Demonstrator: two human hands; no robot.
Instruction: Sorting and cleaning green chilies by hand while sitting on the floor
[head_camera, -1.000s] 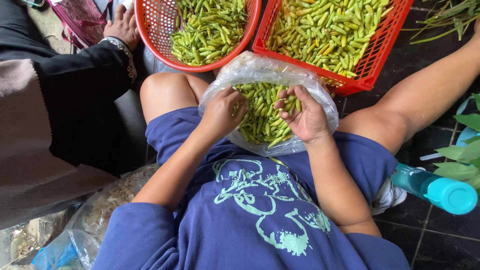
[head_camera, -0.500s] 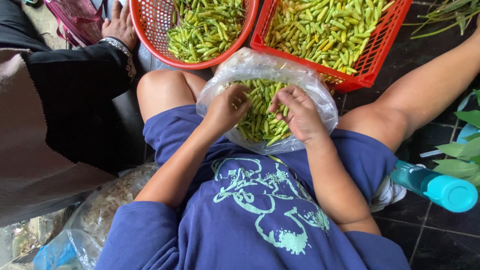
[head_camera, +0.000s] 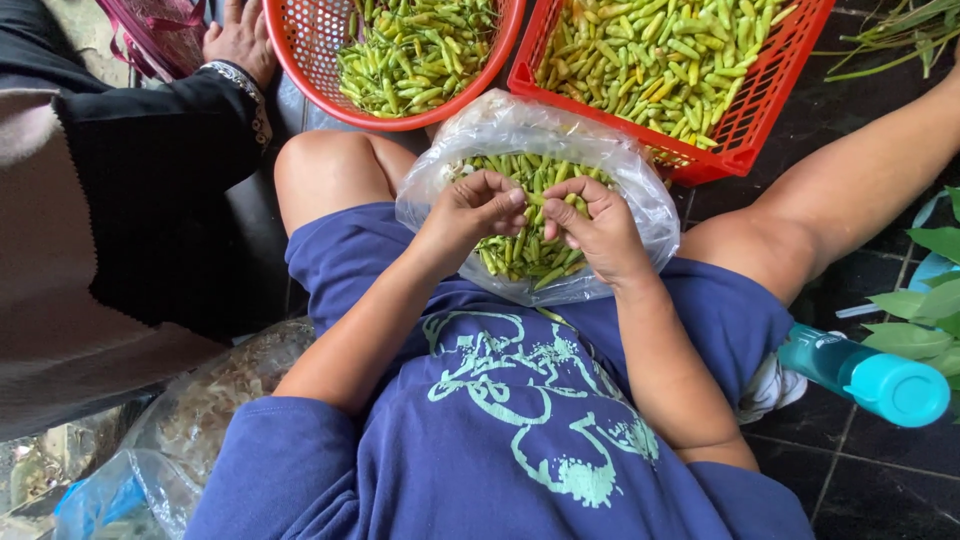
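2 red baskets of green chillies, a rectangular crate (head_camera: 745, 120) and a round basket (head_camera: 300, 50), sit on the dark tiled floor (head_camera: 860, 470) just beyond the knees of a seated person in a blue printed shirt. Between them and the person's lap rests a clear plastic bag (head_camera: 620, 170), its mouth spread open and part-filled with more green chillies (head_camera: 525, 255), most lying with their long axes pointing roughly away from the body. Both hands meet over the bag's middle: the left hand (head_camera: 470, 215) and the right hand (head_camera: 600, 230) are curled nearly closed, fingertips pinched together on what appears to be 1 chilli between them, so the bag lies directly beneath and equally near to both. The exact grip is masked by the knuckles, and the pinched pod is too small to make out clearly. At upper left another person's hand (head_camera: 238, 35) rests beside the round basket, dark sleeve showing. A teal bottle (head_camera: 865, 375) lies on the floor at right, and both baskets are cut off by the top edge.
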